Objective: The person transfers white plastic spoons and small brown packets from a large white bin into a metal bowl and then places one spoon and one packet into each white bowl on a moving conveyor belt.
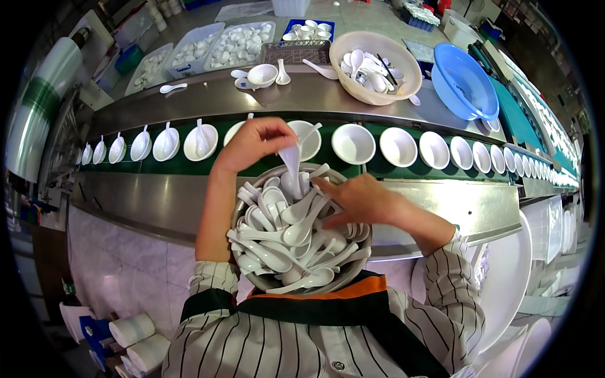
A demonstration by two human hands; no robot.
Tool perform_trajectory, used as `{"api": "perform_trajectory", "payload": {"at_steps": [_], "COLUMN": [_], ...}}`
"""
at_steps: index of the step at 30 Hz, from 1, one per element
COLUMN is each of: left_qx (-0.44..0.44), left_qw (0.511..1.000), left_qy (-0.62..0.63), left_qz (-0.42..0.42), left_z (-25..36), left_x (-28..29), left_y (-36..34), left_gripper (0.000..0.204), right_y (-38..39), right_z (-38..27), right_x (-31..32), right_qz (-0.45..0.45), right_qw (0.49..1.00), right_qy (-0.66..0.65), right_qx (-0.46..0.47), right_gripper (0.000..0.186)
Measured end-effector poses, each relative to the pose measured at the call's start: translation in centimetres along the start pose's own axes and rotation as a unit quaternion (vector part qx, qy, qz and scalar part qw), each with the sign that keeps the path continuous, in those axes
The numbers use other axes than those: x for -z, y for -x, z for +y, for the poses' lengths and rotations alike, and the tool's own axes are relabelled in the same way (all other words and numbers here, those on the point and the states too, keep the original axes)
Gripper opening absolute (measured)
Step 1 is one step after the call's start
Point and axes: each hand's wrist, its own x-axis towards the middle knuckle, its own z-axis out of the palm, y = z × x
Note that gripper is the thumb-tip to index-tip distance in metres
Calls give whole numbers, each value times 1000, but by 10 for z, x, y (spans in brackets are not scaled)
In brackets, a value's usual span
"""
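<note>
White spoon [292, 162] in left-hand grip [255, 142]

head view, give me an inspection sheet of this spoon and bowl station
surface: steel counter with a green conveyor belt running across it
job's things: metal basin heaped with white spoons; row of white bowls on the belt, those on the left each with a spoon, those on the right without
clutter: beige basin of spoons, blue basin, trays of white ware behind the belt
grippers: left hand holds one spoon over the belt; right hand rests on the spoon heap
cables: nothing seen
surroundings: plastic film roll at left, paper rolls on the floor
</note>
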Motion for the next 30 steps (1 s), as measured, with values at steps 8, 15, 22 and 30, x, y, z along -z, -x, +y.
{"api": "perform_trajectory", "payload": {"at_steps": [8,15,22,30], "left_qx": [61,111,81,46], "left_qw": [984,973,888,996], "left_qy": [135,85,-344,29], "left_qz": [103,182,293,69], "left_z": [-44,-71,-116,-78], "left_x": [7,23,0,-15], "left_y": [-8,-27,-39,-30], "left_gripper": [18,5,16,12], "right_y": [8,-33,-87,-80], "right_z": [-2,90,144,145], "right_x": [17,10,-53,-37], "right_qz": [167,381,367,475], "right_qw": [962,867,874,808], "right_qy": [-206,-290,-180,-220], "right_qx": [-71,-135,-263,-270], "right_gripper": [77,58,35,29]}}
